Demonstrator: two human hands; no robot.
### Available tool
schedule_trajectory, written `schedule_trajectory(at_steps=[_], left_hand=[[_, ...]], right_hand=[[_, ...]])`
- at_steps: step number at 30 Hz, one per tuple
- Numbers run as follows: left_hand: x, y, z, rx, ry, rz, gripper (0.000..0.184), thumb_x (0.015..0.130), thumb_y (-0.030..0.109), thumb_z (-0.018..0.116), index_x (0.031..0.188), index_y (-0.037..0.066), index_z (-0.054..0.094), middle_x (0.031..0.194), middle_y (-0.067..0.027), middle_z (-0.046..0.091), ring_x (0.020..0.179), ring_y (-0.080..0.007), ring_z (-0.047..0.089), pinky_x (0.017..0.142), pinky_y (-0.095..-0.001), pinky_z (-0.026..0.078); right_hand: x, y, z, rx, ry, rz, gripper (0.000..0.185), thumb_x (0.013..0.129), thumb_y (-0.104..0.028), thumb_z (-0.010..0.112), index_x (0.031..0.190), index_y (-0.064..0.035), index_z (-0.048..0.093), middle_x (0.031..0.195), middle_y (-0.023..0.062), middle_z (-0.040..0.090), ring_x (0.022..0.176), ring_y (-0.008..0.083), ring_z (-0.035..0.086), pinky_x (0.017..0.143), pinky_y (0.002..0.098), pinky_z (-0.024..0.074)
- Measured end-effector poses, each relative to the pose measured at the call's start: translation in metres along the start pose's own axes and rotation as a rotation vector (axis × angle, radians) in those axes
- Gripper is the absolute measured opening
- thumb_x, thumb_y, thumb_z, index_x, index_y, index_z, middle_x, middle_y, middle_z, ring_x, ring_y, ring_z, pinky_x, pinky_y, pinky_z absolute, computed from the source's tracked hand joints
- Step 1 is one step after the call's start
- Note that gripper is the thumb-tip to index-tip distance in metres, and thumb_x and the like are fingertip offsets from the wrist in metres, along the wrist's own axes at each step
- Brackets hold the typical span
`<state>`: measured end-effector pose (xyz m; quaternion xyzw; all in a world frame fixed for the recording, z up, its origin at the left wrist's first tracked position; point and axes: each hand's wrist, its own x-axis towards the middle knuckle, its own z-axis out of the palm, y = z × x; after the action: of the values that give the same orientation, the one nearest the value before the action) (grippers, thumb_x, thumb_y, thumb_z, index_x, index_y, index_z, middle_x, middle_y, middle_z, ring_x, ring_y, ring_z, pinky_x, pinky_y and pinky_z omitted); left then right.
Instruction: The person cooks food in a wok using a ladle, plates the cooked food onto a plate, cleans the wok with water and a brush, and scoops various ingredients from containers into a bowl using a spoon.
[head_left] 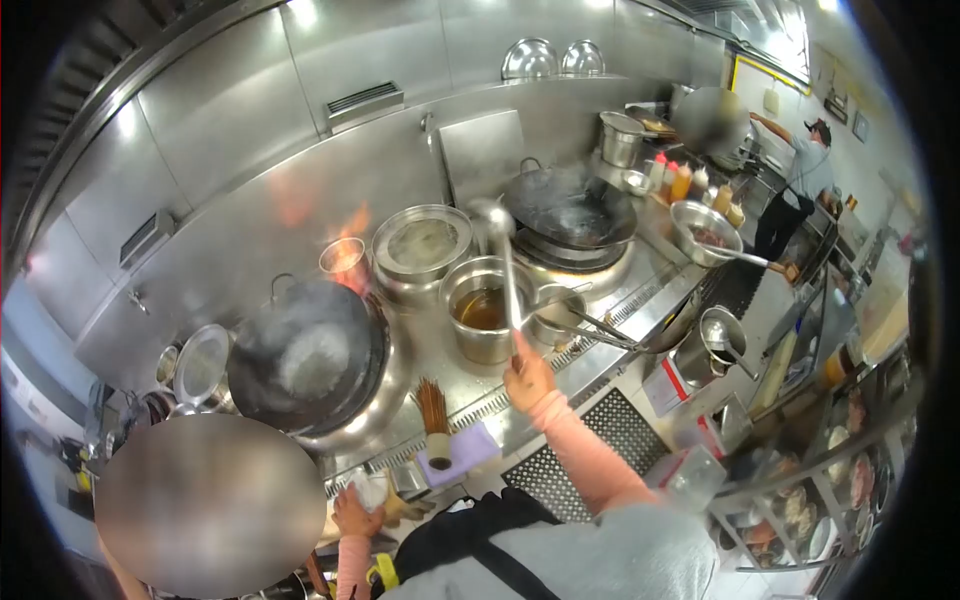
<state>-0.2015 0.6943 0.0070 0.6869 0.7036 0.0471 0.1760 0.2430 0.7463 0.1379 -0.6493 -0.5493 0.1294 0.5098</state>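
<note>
My right hand (528, 376) is closed around the wooden grip of a long metal ladle (512, 275). The ladle's bowl is raised between the two woks, above and behind a steel pot of brown liquid (484, 345). Low on the left, my left hand (357, 512) grips a bunched white cloth (370, 489) at the stove's front edge. A steaming black wok (262, 365) sits on the left burner. Another black wok (540, 200) steams on the right burner. Near my left hand stands a bamboo brush (433, 408) by a lilac cloth (472, 452).
Flames rise around a small metal container (346, 262) behind the left wok. A lidded round pot (422, 243) stands beside it. Sauce bottles (681, 184) and a steel bowl (706, 232) are at right. Another person (810, 165) stands far right; a blurred area covers the lower left.
</note>
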Motion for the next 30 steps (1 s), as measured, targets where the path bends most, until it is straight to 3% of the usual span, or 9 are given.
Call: schedule_trajectory(at_steps=[2, 5, 12, 21, 30], left_hand=[[0.000, 0.007, -0.002, 0.013, -0.033, -0.015, 0.096, 0.069, 0.042, 0.075, 0.149, 0.012, 0.030, 0.151, -0.0228, 0.034, 0.138, -0.0422, 0.031, 0.109, -0.0591, 0.028], [0.000, 0.015, -0.002, 0.084, -0.054, -0.062, 0.096, 0.070, 0.043, 0.074, 0.149, 0.011, 0.030, 0.151, -0.0231, 0.033, 0.138, -0.0426, 0.031, 0.109, -0.0592, 0.028], [0.010, 0.001, 0.017, 0.109, -0.036, -0.020, 0.094, 0.068, 0.042, 0.073, 0.146, 0.010, 0.033, 0.148, -0.0224, 0.036, 0.136, -0.0440, 0.033, 0.108, -0.0597, 0.029], [0.014, 0.002, 0.028, 0.042, 0.013, -0.036, 0.091, 0.068, 0.036, 0.074, 0.145, 0.008, 0.033, 0.146, -0.0248, 0.036, 0.134, -0.0469, 0.033, 0.109, -0.0595, 0.030], [0.017, 0.010, 0.029, 0.150, 0.067, -0.005, 0.093, 0.065, 0.031, 0.075, 0.143, 0.004, 0.032, 0.145, -0.0310, 0.034, 0.126, -0.0495, 0.043, 0.106, -0.0535, 0.037]], right_hand=[[-0.013, -0.002, 0.004, -0.156, -0.078, 0.023, 0.070, 0.080, -0.010, 0.058, 0.147, -0.0106, 0.037, 0.104, 0.0262, 0.061, 0.086, 0.0419, 0.063, 0.077, 0.0464, 0.0527], [-0.021, -0.011, 0.008, -0.390, -0.246, 0.137, 0.074, 0.078, -0.012, 0.057, 0.149, -0.0156, 0.034, 0.109, 0.0245, 0.058, 0.087, 0.0422, 0.064, 0.078, 0.0494, 0.0526], [-0.024, -0.001, 0.019, -0.477, -0.358, 0.181, 0.070, 0.080, -0.011, 0.055, 0.147, -0.0204, 0.036, 0.115, 0.0215, 0.054, 0.086, 0.0397, 0.065, 0.077, 0.0482, 0.0530], [-0.017, 0.002, 0.001, -0.325, -0.348, 0.100, 0.056, 0.085, -0.015, 0.054, 0.141, -0.0180, 0.046, 0.107, 0.0201, 0.058, 0.087, 0.0402, 0.064, 0.080, 0.0457, 0.0525], [-0.011, 0.005, -0.003, -0.285, -0.403, 0.103, 0.056, 0.088, -0.020, 0.055, 0.143, -0.0171, 0.044, 0.105, 0.0221, 0.059, 0.090, 0.0408, 0.063, 0.082, 0.0452, 0.0518]])
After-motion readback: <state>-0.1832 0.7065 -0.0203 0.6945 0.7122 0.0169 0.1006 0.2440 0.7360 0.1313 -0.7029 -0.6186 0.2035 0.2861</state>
